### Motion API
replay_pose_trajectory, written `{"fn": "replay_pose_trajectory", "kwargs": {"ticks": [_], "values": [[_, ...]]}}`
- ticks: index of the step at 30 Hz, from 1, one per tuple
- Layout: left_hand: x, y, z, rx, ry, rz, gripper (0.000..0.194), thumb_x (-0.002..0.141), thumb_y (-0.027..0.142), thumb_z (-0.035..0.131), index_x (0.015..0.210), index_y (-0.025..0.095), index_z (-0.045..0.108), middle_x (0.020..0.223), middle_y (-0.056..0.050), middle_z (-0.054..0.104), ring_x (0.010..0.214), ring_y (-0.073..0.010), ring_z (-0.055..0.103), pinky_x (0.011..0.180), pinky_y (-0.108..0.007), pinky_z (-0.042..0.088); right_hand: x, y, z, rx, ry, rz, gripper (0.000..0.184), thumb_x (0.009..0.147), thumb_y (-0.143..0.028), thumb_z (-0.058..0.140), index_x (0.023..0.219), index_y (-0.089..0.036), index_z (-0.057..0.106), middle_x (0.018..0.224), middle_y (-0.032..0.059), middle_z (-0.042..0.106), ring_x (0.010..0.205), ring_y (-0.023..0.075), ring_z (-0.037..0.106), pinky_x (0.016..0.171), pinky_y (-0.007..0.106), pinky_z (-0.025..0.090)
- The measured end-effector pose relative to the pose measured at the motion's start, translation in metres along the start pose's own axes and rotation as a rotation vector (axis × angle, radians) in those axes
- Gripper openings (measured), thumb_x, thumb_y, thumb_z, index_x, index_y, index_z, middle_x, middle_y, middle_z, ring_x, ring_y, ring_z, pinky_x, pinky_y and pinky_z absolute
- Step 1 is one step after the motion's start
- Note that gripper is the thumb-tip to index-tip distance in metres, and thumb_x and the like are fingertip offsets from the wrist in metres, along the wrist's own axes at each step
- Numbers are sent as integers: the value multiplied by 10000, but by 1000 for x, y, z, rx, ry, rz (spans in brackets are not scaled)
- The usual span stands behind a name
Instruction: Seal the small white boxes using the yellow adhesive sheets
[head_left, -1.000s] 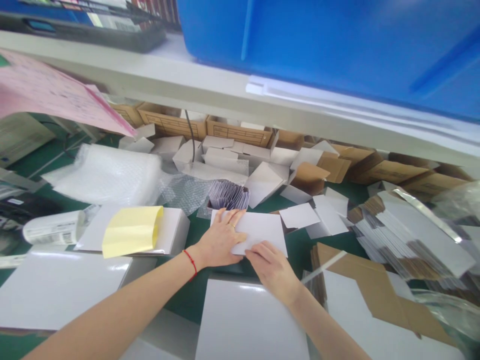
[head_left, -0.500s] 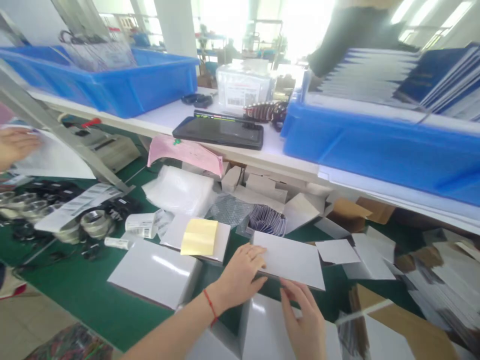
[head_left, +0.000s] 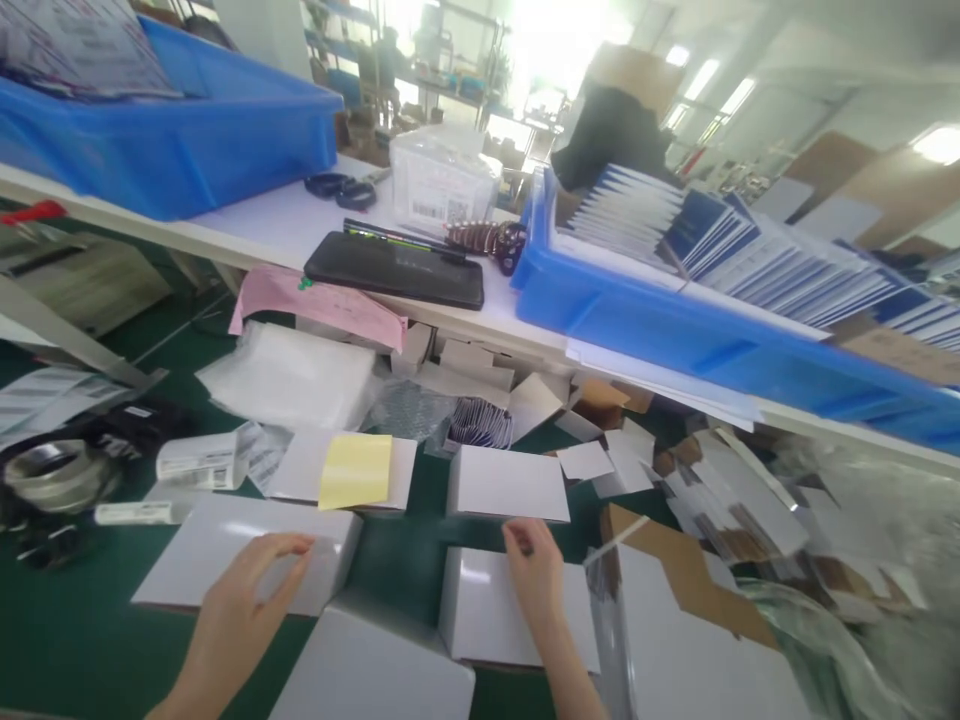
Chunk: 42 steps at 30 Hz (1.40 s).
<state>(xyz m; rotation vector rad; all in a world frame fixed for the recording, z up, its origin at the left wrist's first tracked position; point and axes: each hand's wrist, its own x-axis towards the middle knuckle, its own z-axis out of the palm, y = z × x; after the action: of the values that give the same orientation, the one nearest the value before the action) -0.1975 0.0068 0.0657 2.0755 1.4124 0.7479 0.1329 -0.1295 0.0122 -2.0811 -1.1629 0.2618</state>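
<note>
Right at the centre, the closed white box (head_left: 510, 483) lies flat on the green bench (head_left: 397, 560), just in front of a row of thin packets (head_left: 480, 423). From where I stand, the right hand (head_left: 536, 575) is at its front edge, fingers curled in; I can't tell whether they touch it or pinch anything. The left hand (head_left: 240, 600) is released, thumb and fingers parted with nothing between them, above the left-side carton (head_left: 225, 545).

Below the right hand sits another white carton (head_left: 480, 615), and nearer me is a bigger-looking pale carton (head_left: 375, 675). Behind the left-side carton, a yellow sheet (head_left: 356, 470) rests on a flat white carton (head_left: 296, 468), with a roll of labels (head_left: 199, 462) beside it. Bubble wrap (head_left: 409, 410) lies left of the packets; folded cardboard (head_left: 705, 640) spreads off to the right.

Farther back, a raised shelf (head_left: 247, 235) carries 2 blue bins, left (head_left: 225, 140) and right (head_left: 637, 315), with a clear tub (head_left: 442, 185) and a flat black case (head_left: 394, 275) between them.
</note>
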Motion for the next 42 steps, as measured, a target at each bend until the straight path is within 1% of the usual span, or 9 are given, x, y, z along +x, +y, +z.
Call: {"fn": "replay_pose_trajectory", "kwargs": {"ticks": [5, 12, 17, 21, 24, 29, 35, 38, 42], "values": [[18, 8, 2, -45, -11, -220, 357, 798, 544, 539, 862, 212, 652, 894, -65, 744, 869, -254, 707, 512, -256, 515, 28, 38, -14, -142, -23, -17, 154, 863, -350, 585, 803, -221, 528, 798, 34, 547, 746, 221, 521, 675, 342, 439], [39, 11, 6, -84, -36, -177, 357, 790, 537, 543, 868, 205, 648, 911, -87, 741, 851, -258, 708, 536, -262, 525, 42, 41, -25, -168, -259, -135, 91, 864, -174, 492, 793, -227, 509, 799, 7, 529, 744, 186, 523, 689, 302, 418], [33, 12, 4, -89, -88, -196, 362, 791, 544, 548, 867, 206, 653, 910, -79, 737, 867, -265, 710, 503, -252, 508, 52, 39, -27, -176, -302, -114, 128, 818, -223, 571, 760, -229, 457, 764, 1, 498, 700, 191, 479, 668, 320, 393], [25, 11, -1, -98, -102, -174, 360, 792, 548, 553, 861, 212, 660, 896, -67, 737, 856, -259, 713, 523, -250, 519, 55, 41, -33, -125, -365, -119, 83, 806, -144, 495, 786, -224, 489, 787, 12, 536, 741, 194, 512, 692, 320, 414], [21, 11, -6, -82, -93, -180, 361, 780, 555, 558, 833, 213, 661, 886, -71, 741, 838, -264, 715, 488, -245, 504, 57, 45, -33, -84, -379, -85, 29, 806, -196, 524, 809, -218, 506, 770, 1, 538, 699, 177, 520, 661, 302, 430], [19, 14, -8, -97, -86, -209, 356, 774, 547, 568, 831, 207, 656, 866, -79, 743, 806, -263, 718, 546, -273, 539, 66, 48, -23, -90, -316, 13, 227, 797, -361, 598, 687, -228, 451, 675, -22, 491, 636, 170, 469, 624, 306, 378], [21, 13, -4, -168, -58, -299, 358, 771, 532, 571, 875, 193, 619, 884, -83, 718, 795, -251, 712, 690, -346, 591, 69, 49, -25, -29, -325, 36, 153, 775, -343, 554, 700, -230, 483, 668, -24, 531, 626, 168, 499, 630, 301, 403], [23, 12, 4, -229, 20, -341, 357, 749, 509, 594, 904, 187, 591, 891, -87, 697, 823, -259, 706, 747, -396, 599, 67, 50, -26, -11, -308, 45, 224, 708, -409, 613, 663, -238, 476, 637, -25, 517, 607, 178, 481, 612, 317, 393], [31, 10, 18, -315, 129, -419, 379, 715, 472, 635, 938, 179, 546, 984, -128, 668, 908, -292, 691, 777, -431, 585, 68, 50, -28, 54, -311, 72, 201, 683, -434, 565, 657, -245, 503, 594, -17, 548, 563, 200, 520, 599, 348, 413]]}}
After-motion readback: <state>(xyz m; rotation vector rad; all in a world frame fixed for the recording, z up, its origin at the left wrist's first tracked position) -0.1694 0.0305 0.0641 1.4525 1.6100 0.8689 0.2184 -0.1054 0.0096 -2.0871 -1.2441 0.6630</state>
